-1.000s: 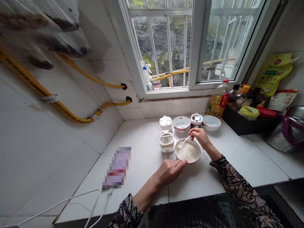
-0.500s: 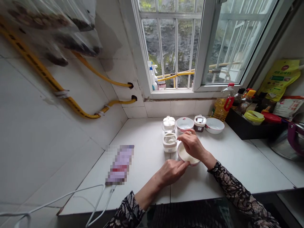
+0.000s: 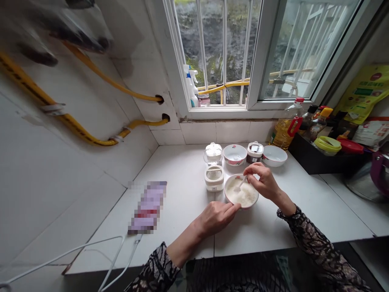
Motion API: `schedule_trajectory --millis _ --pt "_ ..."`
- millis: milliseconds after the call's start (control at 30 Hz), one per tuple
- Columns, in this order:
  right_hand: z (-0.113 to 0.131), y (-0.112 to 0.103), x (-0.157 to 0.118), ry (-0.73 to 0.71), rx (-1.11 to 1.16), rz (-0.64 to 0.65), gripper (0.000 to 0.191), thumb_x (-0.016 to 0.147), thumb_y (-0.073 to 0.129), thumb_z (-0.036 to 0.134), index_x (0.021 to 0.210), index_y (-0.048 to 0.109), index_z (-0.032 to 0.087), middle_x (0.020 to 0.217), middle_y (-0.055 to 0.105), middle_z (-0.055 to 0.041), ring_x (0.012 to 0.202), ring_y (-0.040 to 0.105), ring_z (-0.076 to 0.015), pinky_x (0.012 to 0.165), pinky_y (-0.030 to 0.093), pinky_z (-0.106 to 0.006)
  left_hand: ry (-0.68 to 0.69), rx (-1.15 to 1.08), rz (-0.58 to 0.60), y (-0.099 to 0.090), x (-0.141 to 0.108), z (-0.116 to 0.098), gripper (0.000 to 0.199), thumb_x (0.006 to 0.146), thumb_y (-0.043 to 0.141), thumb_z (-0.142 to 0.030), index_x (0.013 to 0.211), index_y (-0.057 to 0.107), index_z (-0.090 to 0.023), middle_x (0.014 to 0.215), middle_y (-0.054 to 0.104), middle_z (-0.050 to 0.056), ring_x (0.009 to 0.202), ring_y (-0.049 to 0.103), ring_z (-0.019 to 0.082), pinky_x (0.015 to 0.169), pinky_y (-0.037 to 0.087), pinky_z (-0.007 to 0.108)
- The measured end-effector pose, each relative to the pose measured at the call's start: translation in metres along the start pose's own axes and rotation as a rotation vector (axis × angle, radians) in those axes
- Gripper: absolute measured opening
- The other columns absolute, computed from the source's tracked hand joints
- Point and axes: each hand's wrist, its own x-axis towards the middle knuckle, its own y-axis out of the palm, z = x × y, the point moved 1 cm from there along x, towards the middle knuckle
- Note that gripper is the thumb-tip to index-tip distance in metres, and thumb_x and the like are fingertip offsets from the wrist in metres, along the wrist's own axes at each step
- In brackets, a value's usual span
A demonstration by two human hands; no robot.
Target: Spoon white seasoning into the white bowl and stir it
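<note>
My right hand pinches the handle of a small white spoon. The spoon's tip is down in the pale, whitish contents of a bowl with a patterned outside. With my left hand I grip the near rim of that bowl, fingers closed on its edge. Just left of the bowl stands a seasoning jar with its lid raised and white stuff inside. Behind it is a second white lidded jar.
At the back stand a flowered bowl, a dark-filled jar and a white bowl. An oil bottle and a black box of condiments are to the right. A blurred purple phone-like object with a white cable lies left.
My right hand has moved with the spoon from the open jar to the bowl, right and down. My left hand stays on the bowl's rim. The view has shifted slightly.
</note>
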Motion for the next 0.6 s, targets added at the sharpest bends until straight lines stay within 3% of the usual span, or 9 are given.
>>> schedule_trajectory --millis 200,333,467,600 --pt "0.003 0.017 -0.008 -0.031 -0.012 0.153 0.021 0.077 0.048 0.009 0.073 0.065 0.022 0.069 0.069 -0.0023 0.074 0.060 -0.0199 0.083 0.047 -0.037 0.010 0.003 -0.005 0.000 -0.003 0.000 0.020 0.098 0.041 -0.008 0.109 0.058 -0.010 0.059 0.056 -0.004 0.044 0.052 0.009 0.038 0.037 0.021" --pt "0.000 0.021 -0.010 0.161 0.098 0.131 0.020 0.076 0.048 0.011 0.069 0.063 0.022 0.062 0.067 -0.0005 0.073 0.061 -0.0197 0.078 0.047 -0.033 0.036 0.007 0.009 -0.005 0.000 0.000 0.022 0.098 0.040 -0.006 0.112 0.056 -0.007 0.060 0.056 -0.003 0.045 0.053 0.010 0.038 0.038 0.022" --pt "-0.004 0.015 -0.008 0.409 0.320 0.097 0.016 0.075 0.049 0.018 0.068 0.063 0.020 0.053 0.059 0.0030 0.056 0.057 -0.0151 0.063 0.045 -0.028 0.038 -0.014 0.004 -0.009 0.002 0.000 0.022 0.097 0.040 -0.004 0.112 0.056 -0.005 0.059 0.055 -0.004 0.045 0.051 0.010 0.038 0.038 0.022" --pt "-0.006 0.010 -0.006 0.492 0.391 0.042 0.015 0.075 0.051 0.023 0.069 0.063 0.019 0.053 0.058 0.0025 0.052 0.055 -0.0140 0.058 0.043 -0.026 0.030 -0.033 0.015 -0.010 0.001 0.000 0.024 0.097 0.040 -0.005 0.115 0.056 -0.005 0.059 0.055 -0.004 0.045 0.050 0.010 0.039 0.038 0.022"
